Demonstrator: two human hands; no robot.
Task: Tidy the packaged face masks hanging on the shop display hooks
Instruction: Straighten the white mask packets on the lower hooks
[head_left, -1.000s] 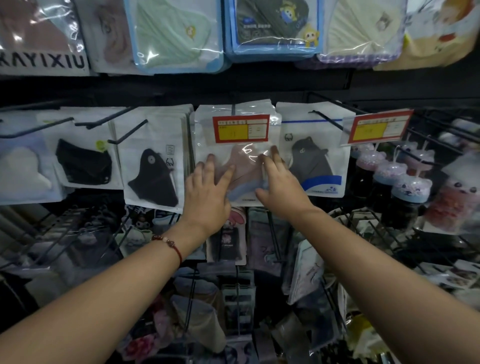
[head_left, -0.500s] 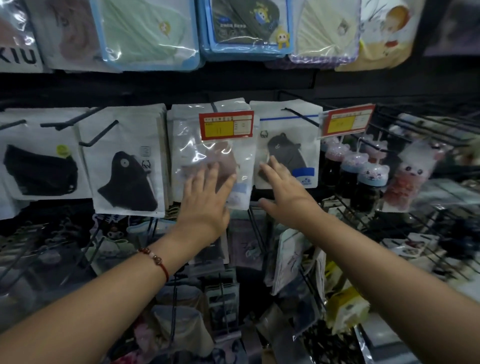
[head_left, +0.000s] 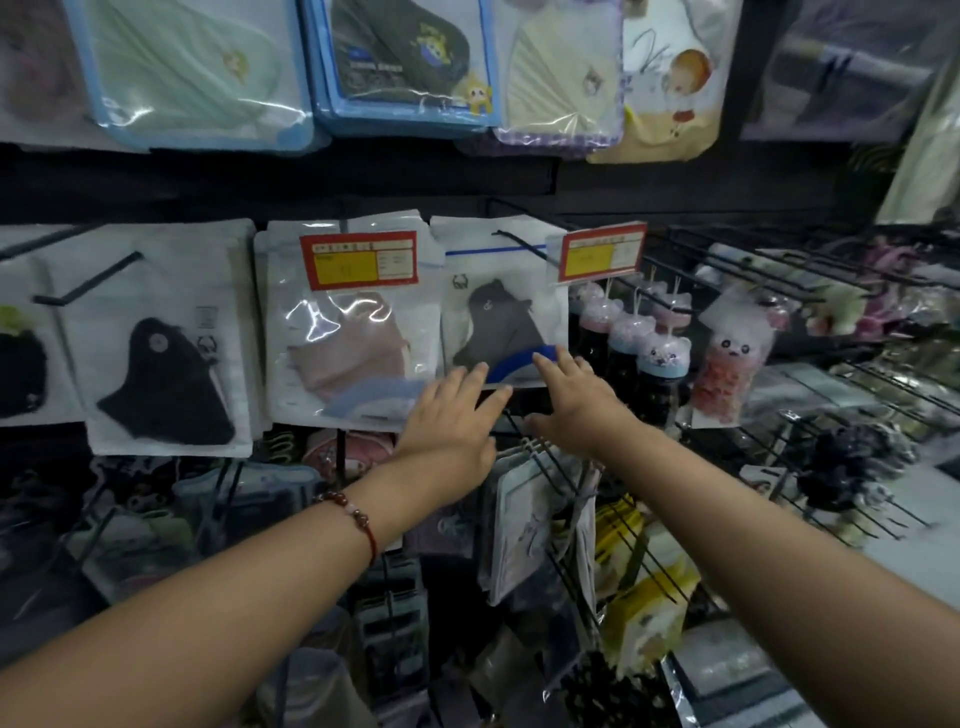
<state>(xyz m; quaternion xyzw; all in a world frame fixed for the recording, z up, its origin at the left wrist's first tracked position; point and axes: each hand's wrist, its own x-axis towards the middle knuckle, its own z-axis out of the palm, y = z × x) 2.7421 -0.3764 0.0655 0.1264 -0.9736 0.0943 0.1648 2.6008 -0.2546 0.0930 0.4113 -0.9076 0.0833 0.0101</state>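
Note:
A row of packaged face masks hangs on black hooks. The pink mask pack (head_left: 353, 338) carries a red and yellow price tag (head_left: 359, 260). To its right hangs a dark grey mask pack (head_left: 498, 317) with a blue arc at the bottom. My left hand (head_left: 449, 410) reaches with straight fingers to the lower left corner of the grey pack, beside the pink pack's lower right corner. My right hand (head_left: 574, 402) has its straight fingers against the grey pack's bottom edge. Further left hangs a black mask pack (head_left: 166, 358).
Larger mask packs (head_left: 405, 62) hang in the row above. A second price tag (head_left: 602, 252) sticks out on a hook at the right. Small bottles with animal lids (head_left: 660, 358) stand right of the grey pack. More packets on wire hooks (head_left: 524, 519) crowd the space below my hands.
Both hands have shifted right and down, off the pink mask pack's face to the bottom edge of the grey pack. The camera has turned to the right.

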